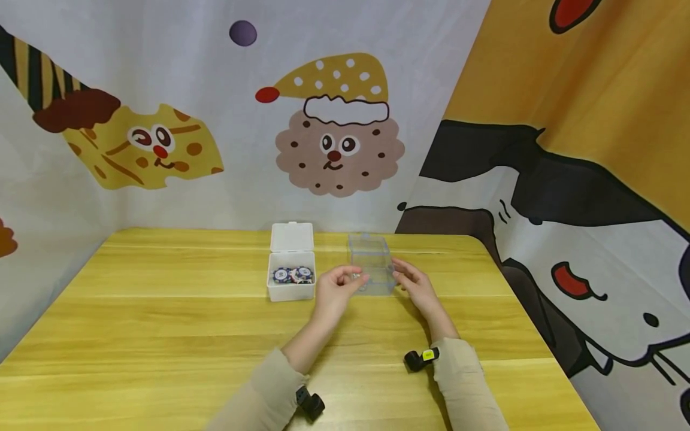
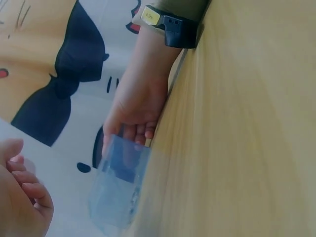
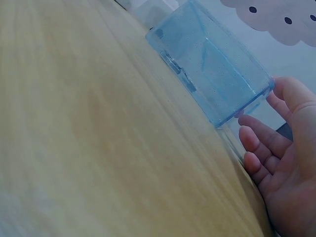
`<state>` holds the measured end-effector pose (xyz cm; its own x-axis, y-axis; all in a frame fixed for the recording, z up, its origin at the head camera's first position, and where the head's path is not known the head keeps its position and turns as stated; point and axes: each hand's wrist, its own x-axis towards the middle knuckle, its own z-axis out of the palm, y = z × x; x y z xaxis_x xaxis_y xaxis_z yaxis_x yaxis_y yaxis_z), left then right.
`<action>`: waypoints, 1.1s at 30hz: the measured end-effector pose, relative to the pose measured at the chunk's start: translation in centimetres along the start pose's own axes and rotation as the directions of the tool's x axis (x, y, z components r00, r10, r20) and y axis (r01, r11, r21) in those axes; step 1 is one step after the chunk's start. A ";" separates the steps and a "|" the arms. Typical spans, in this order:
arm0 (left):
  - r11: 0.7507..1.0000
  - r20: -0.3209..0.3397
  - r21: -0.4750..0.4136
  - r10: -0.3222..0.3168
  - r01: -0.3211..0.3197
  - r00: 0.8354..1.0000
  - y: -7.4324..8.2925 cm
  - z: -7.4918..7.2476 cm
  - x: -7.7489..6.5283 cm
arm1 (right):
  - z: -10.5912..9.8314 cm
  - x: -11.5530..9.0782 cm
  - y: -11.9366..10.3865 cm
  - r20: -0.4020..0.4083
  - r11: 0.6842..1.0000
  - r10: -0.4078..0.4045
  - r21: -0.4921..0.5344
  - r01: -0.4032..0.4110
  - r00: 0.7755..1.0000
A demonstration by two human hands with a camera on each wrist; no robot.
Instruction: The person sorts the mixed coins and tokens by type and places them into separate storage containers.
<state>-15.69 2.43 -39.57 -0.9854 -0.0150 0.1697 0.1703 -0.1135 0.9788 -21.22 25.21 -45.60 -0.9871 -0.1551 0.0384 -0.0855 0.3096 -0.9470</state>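
Observation:
A clear bluish plastic box [image 1: 372, 263] stands on the table with its lid part toward the back. My right hand [image 1: 415, 284] is at its right side; in the right wrist view the thumb [image 3: 291, 94] touches a corner of the box, the other fingers close by its end wall. Over the left edge of the box is my left hand [image 1: 336, 290], thumb and forefinger a little apart. The left wrist view shows that hand's fingers [image 2: 37, 192] loosely bent, with no object visible in them. Small shiny pieces [image 3: 173, 64] show low in the box.
Left of the left hand stands a white box [image 1: 291, 291], its lid [image 1: 291, 237] raised at the back. Round patterned chips [image 1: 293, 275] lie inside it. The wooden table [image 1: 178, 335] ends at a cartoon-printed curtain [image 1: 215, 60] behind and to the right.

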 end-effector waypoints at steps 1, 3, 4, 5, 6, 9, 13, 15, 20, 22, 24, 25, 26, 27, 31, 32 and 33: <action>1.000 0.010 0.003 0.012 -0.012 1.000 0.2 -0.2 -0.1 | 0.0 0.0 0.0 0.000 1.000 0.001 0.001 -0.001 1.000; 0.999 0.028 0.007 0.033 -0.033 0.999 0.4 -0.6 -0.3 | 0.0 0.1 0.0 -0.001 1.000 -0.001 0.002 0.001 1.000; 0.999 0.037 0.009 0.039 -0.040 0.999 0.6 -0.8 -0.5 | 0.0 0.1 0.0 0.000 1.000 -0.002 0.002 0.002 1.000; 0.999 0.048 0.011 0.043 -0.044 0.998 0.7 -1.0 -0.6 | 0.0 0.1 0.0 0.000 1.000 -0.003 0.002 0.003 1.000; 0.999 0.058 0.014 0.043 -0.043 0.997 0.8 -1.2 -0.7 | 0.0 0.1 0.0 -0.001 1.000 -0.003 0.004 0.003 1.000; 0.999 0.086 0.032 0.018 -0.021 0.996 1.0 -1.9 -1.1 | -0.1 0.1 0.0 0.001 1.000 -0.005 0.006 0.005 1.000; 0.996 0.107 0.083 0.003 -0.012 0.994 1.3 -2.9 -1.7 | -0.1 0.2 0.0 0.004 1.000 -0.008 0.010 0.008 1.000; 0.994 0.121 0.104 -0.001 -0.012 0.993 1.5 -3.4 -2.0 | -0.1 0.2 0.1 0.005 1.000 -0.012 0.013 0.012 1.000; 0.988 0.170 0.153 -0.024 -0.003 0.985 1.8 -4.7 -2.4 | -0.1 0.1 0.1 0.002 1.000 -0.020 0.019 0.020 1.000; 0.986 0.193 0.167 -0.020 -0.013 0.981 1.6 -5.2 -2.6 | -0.1 0.1 0.2 0.001 1.000 -0.023 0.016 0.023 1.000; 0.985 0.222 0.171 -0.020 -0.019 0.975 0.9 -5.8 -2.6 | 0.0 0.1 0.2 -0.001 1.000 -0.026 0.012 0.026 1.000; 0.984 0.241 0.175 -0.020 -0.023 0.970 0.3 -6.2 -2.6 | 0.0 0.1 0.2 -0.003 1.000 -0.026 0.010 0.026 1.000; 0.984 0.262 0.175 -0.022 -0.025 0.965 -0.3 -6.5 -2.5 | 0.0 0.1 0.2 -0.003 1.000 -0.026 0.011 0.026 1.000; 0.985 0.286 0.173 -0.026 -0.025 0.958 -0.9 -6.8 -2.4 | 0.0 0.1 0.2 -0.003 1.000 -0.025 0.012 0.025 1.000; 0.984 0.378 0.177 -0.053 -0.016 0.924 -2.7 -8.2 -2.4 | 0.0 0.1 0.2 -0.008 1.000 -0.014 0.016 0.014 1.000; 0.984 0.398 0.176 -0.055 -0.017 0.916 -2.9 -8.5 -2.5 | 0.0 0.1 0.2 -0.008 1.000 -0.013 0.014 0.013 1.000; 0.984 0.419 0.175 -0.055 -0.021 0.906 -3.0 -8.8 -2.5 | 0.0 0.0 0.2 -0.007 1.000 -0.011 0.012 0.011 1.000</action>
<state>-13.73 -5.97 -43.93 -0.9004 0.4091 0.1480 0.1893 0.0622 0.9800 -21.28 25.28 -45.79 -0.9871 -0.1516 0.0512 -0.0948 0.2962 -0.9504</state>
